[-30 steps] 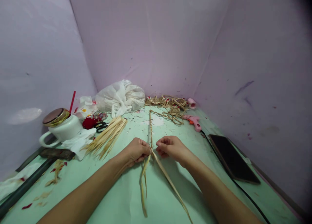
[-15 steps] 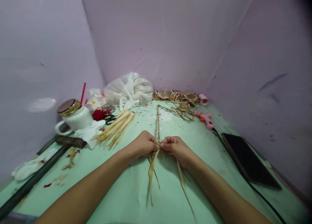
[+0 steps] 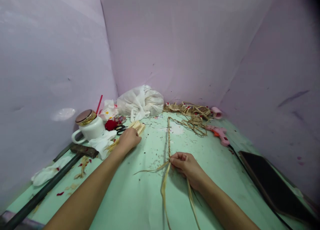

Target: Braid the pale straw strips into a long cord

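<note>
Tan braid [image 3: 169,140] pinched in right fingers [image 3: 177,162]; left hand [image 3: 129,140] at strand bundle [image 3: 140,127], grip unclear.

Surface [image 3: 135,200]: passage between left hand [image 3: 129,140] and braid [image 3: 169,138], a loose strand [image 3: 156,170] crossing its near end; second passage, right hand [image 3: 187,167] to tablet [image 3: 275,186]. Obstacles: hammer [image 3: 85,151], mug [image 3: 93,129], left; plastic bag [image 3: 141,101], cord heap [image 3: 197,119], rear; glue gun [image 3: 218,133], right.

one held braid [image 3: 169,136], one straw bundle [image 3: 138,125], one mug [image 3: 94,130], one hammer [image 3: 61,174], one glue gun [image 3: 220,134]
</note>
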A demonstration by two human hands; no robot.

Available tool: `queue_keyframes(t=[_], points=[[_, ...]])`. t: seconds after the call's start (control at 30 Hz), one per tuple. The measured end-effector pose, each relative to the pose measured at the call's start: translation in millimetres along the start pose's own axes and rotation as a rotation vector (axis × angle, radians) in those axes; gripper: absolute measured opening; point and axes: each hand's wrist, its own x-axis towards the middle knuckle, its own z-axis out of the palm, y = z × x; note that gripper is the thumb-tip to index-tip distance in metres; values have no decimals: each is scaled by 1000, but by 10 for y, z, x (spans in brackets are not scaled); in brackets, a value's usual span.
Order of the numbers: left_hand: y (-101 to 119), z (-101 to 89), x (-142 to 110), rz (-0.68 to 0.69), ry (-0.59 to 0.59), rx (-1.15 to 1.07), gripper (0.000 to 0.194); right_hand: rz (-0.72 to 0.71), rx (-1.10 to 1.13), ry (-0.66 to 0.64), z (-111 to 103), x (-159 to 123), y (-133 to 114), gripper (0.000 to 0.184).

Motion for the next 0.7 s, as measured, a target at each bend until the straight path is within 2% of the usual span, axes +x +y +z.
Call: queue_keyframes(t=[0.13, 0.2, 0.27, 0.33, 0.4, 0.43, 0.47, 0.5, 0.6, 0.7], points=[[9, 65, 16, -12, -23, 89, 17, 9, 16, 5, 4, 1, -15, 15], [28, 22, -9, 10, -26, 100, 17, 14, 22, 3, 7, 0, -27, 15], [45, -70, -59, 94, -71, 62, 16, 19, 23, 2, 8, 1, -35, 15], [62, -188, -130, 220, -233, 6, 14, 18, 20, -2, 7, 4, -34, 14], [89, -295, -207, 302, -482, -6, 13, 12, 14, -5, 3, 12, -23, 14], [109, -333, -242, 315, -563, 5, 15, 11, 12, -5, 0, 16, -14, 14], [135, -356, -275, 317, -588, 17, 16, 7, 12, -3, -2, 21, -4, 14], [168, -362, -306, 319, -557, 20, 18, 1, 10, -1, -4, 25, 5, 15], [306, -285, -401, 373, -352, -61, 19, -16, -3, 6, -6, 27, 15, 14], [464, -135, -522, 470, -352, -136, 20, -16, -10, 4, -1, 15, -2, 13]])
